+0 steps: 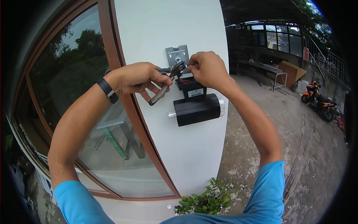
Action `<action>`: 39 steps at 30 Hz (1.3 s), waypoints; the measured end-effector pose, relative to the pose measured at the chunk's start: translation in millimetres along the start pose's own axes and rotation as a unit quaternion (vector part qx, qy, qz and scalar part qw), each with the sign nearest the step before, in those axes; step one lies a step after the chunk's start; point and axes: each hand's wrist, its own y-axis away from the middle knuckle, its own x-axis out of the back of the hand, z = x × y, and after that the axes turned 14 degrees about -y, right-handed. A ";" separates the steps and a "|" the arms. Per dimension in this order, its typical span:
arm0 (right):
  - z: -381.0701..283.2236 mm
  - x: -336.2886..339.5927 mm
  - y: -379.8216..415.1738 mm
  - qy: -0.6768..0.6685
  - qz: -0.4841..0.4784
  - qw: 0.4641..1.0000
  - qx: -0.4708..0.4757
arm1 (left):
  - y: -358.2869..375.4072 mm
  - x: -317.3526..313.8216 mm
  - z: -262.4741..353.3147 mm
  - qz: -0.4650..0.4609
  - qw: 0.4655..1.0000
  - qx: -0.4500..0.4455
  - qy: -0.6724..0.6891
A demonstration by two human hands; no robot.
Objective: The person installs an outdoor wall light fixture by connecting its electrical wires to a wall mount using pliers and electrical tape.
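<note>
Left hand [136, 76] found clenched on pliers [164, 84], fingers wrapped round handles; right hand [208, 69] pinched on thin wires [184, 80] beneath metal bracket [177, 56] on white wall [186, 149]. Wires judged light, flexible, easily nicked; best gripped on insulation. Black lamp [197, 109] hung below.

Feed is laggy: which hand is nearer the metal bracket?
Right. The right hand pinches wires just below and right of the metal bracket; the left hand is farther to the left, gripping pliers.
</note>
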 end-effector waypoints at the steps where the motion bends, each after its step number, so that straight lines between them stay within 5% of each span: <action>1: -0.4 -0.3 0.2 0.004 0.003 1.000 0.006 | 0.2 0.4 1.9 -0.002 1.000 0.000 -0.001; 13: 9.8 -8.1 -2.1 0.023 0.014 0.999 0.035 | -7.3 -10.4 7.5 0.027 0.999 0.027 -0.027; 25: 12.9 -4.8 -15.8 -0.016 -0.050 0.995 -0.084 | 34.5 8.5 -4.1 0.059 0.998 0.006 -0.035; 32: 11.7 2.8 -19.7 -0.050 -0.076 0.988 -0.124 | 122.0 -36.7 -95.2 0.129 0.959 -0.189 0.167; 39: 3.7 9.3 -14.9 -0.048 -0.078 0.989 -0.113 | 176.4 -168.5 -226.5 0.143 0.930 -0.121 0.316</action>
